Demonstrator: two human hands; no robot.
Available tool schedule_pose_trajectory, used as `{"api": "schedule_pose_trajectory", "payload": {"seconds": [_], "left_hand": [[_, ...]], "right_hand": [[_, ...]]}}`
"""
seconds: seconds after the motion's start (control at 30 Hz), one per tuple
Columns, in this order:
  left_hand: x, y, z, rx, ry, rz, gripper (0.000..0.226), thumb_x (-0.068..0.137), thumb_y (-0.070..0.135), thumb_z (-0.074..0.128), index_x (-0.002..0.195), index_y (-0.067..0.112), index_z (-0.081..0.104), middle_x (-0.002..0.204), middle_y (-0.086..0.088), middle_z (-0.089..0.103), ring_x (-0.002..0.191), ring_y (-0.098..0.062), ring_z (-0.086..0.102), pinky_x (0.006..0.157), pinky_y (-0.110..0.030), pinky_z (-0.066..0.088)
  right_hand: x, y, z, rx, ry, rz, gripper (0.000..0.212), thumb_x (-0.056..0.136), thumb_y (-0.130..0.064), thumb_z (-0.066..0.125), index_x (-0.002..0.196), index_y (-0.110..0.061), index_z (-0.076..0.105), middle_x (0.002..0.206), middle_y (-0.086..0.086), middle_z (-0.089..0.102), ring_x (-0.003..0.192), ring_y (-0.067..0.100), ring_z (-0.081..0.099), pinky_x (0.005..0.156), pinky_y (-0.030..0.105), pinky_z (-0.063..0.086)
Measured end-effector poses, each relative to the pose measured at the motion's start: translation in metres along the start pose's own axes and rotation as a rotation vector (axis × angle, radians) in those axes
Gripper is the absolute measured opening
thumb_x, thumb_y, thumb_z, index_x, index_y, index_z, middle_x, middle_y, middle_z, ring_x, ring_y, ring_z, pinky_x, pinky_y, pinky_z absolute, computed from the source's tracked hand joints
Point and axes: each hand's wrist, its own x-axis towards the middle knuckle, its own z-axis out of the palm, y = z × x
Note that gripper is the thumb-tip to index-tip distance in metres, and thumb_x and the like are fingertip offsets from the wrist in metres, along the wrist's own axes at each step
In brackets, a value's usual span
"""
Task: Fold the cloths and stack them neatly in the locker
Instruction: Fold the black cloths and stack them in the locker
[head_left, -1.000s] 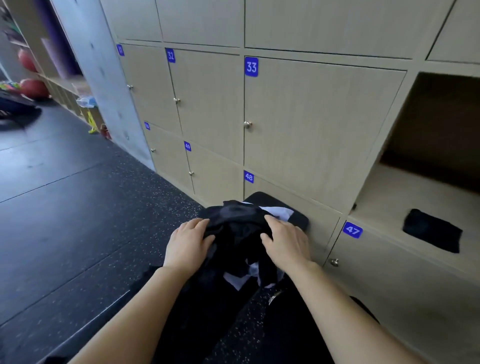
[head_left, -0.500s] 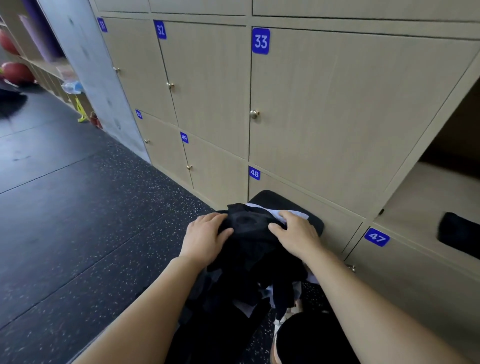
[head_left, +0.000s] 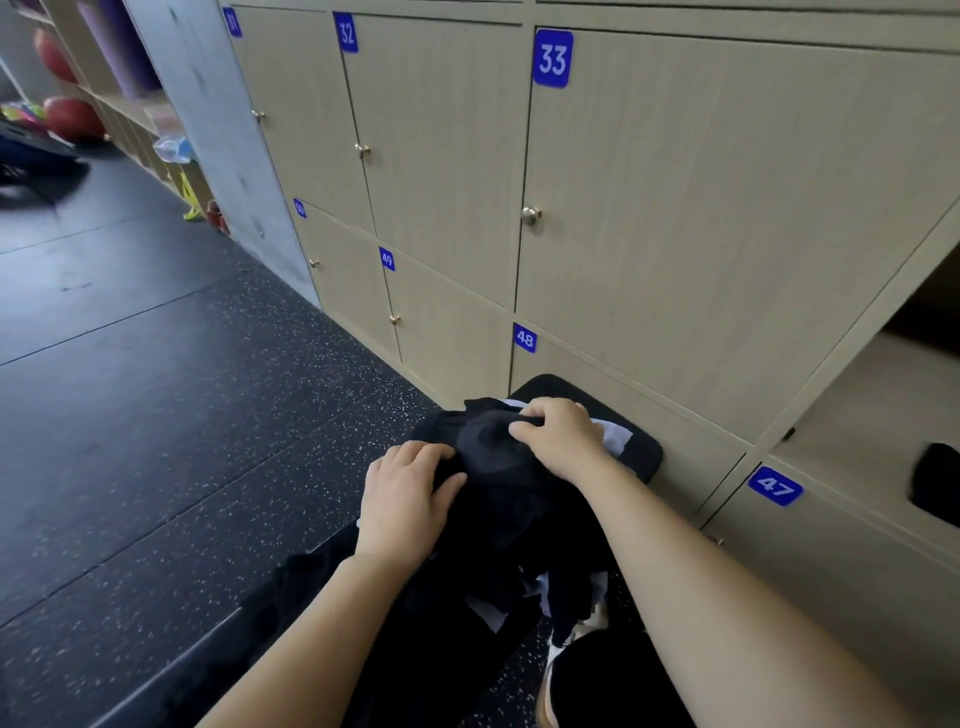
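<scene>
Dark speckled rubber floor (head_left: 156, 415) meets beige numbered locker doors (head_left: 727, 208), grey pillar (head_left: 208, 104) beyond.

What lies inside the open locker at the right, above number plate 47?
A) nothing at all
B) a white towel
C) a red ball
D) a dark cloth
D: a dark cloth lies on the pale floor of the open locker, just above plate 47. Lower down, the left hand and right hand hold the pile of cloths.
</scene>
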Motion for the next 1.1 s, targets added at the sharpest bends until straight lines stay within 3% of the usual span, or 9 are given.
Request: {"api": "schedule_pose_trajectory", "payload": {"seconds": [0.13,0.27,0.37,0.43,0.53,0.7,0.93,1.03,1.1], "left_hand": [[-0.007,0.014,-0.015,-0.094,0.023,-0.103,0.020,0.089,0.038,0.066,0.077,0.024,0.058,0.081,0.010,0.060,0.084,-0.018,0.056,0.083,-0.035,0.040],[-0.004,0.041,-0.028,-0.327,-0.079,-0.262,0.046,0.097,0.050,0.044,0.071,0.014,0.058,0.068,0.002,0.063,0.074,-0.023,0.061,0.082,-0.040,0.049],[-0.002,0.077,-0.047,-0.759,-0.146,-0.338,0.056,0.101,0.051,0.034,0.084,0.013,0.070,0.082,0.001,0.073,0.087,-0.021,0.068,0.095,-0.043,0.049],[-0.002,0.102,-0.062,-1.119,-0.175,-0.429,0.044,0.103,0.036,0.038,0.098,0.013,0.075,0.095,-0.004,0.076,0.097,-0.022,0.070,0.093,-0.037,0.052],[0.001,0.131,-0.077,-1.285,-0.190,-0.415,0.036,0.100,0.031,0.046,0.096,0.012,0.076,0.094,-0.009,0.076,0.092,-0.024,0.072,0.084,-0.036,0.056],[-0.001,0.169,-0.081,-1.229,-0.187,-0.236,0.016,0.097,0.012,0.058,0.093,0.001,0.070,0.082,-0.010,0.074,0.073,-0.017,0.071,0.062,-0.023,0.056],[0.000,0.212,-0.063,-1.082,-0.152,-0.085,0.017,0.094,0.014,0.063,0.084,0.002,0.067,0.077,-0.010,0.073,0.070,-0.014,0.068,0.067,-0.027,0.056],[-0.001,0.234,-0.055,-1.036,-0.147,-0.045,0.019,0.093,0.016,0.065,0.074,0.011,0.065,0.066,0.003,0.069,0.061,-0.006,0.063,0.059,-0.020,0.050],[0.001,0.246,-0.051,-1.030,-0.166,-0.040,0.019,0.090,0.018,0.068,0.074,0.009,0.065,0.065,0.003,0.067,0.061,-0.007,0.062,0.062,-0.028,0.053]], "right_hand": [[-0.015,-0.008,-0.014,0.444,0.110,-0.038,0.012,0.081,-0.029,0.061,0.078,-0.019,0.067,0.080,-0.001,0.071,0.086,0.022,0.065,0.086,0.043,0.053],[-0.040,-0.018,-0.038,0.682,0.183,-0.114,0.008,0.087,-0.015,0.062,0.083,-0.009,0.065,0.085,0.014,0.071,0.080,0.023,0.064,0.076,0.037,0.053],[-0.061,-0.018,-0.058,0.836,0.212,-0.133,0.004,0.089,-0.009,0.062,0.086,-0.012,0.063,0.080,0.005,0.070,0.074,0.013,0.065,0.066,0.023,0.051],[-0.076,-0.015,-0.072,0.898,0.207,-0.131,0.007,0.088,-0.004,0.062,0.087,-0.010,0.060,0.080,0.004,0.070,0.073,0.014,0.065,0.064,0.023,0.051],[-0.097,-0.010,-0.092,0.967,0.234,-0.123,0.017,0.083,0.007,0.060,0.086,-0.008,0.053,0.077,0.009,0.065,0.067,0.018,0.062,0.060,0.025,0.051],[-0.124,0.008,-0.128,1.112,0.296,-0.093,0.022,0.090,-0.006,0.062,0.103,-0.010,0.045,0.086,0.003,0.058,0.065,0.007,0.059,0.045,0.011,0.043],[-0.148,0.050,-0.166,0.706,0.528,-0.199,0.015,0.087,-0.001,0.061,0.086,-0.016,0.056,0.081,0.006,0.062,0.076,0.015,0.058,0.071,0.029,0.048],[-0.162,0.070,-0.184,0.630,0.438,-0.195,0.019,0.090,-0.003,0.061,0.104,-0.013,0.069,0.097,-0.001,0.069,0.090,0.009,0.064,0.080,0.018,0.052],[-0.169,0.081,-0.197,0.548,0.417,-0.192,0.031,0.088,-0.004,0.064,0.117,-0.014,0.066,0.103,-0.005,0.068,0.090,0.001,0.061,0.079,0.012,0.049]]}}
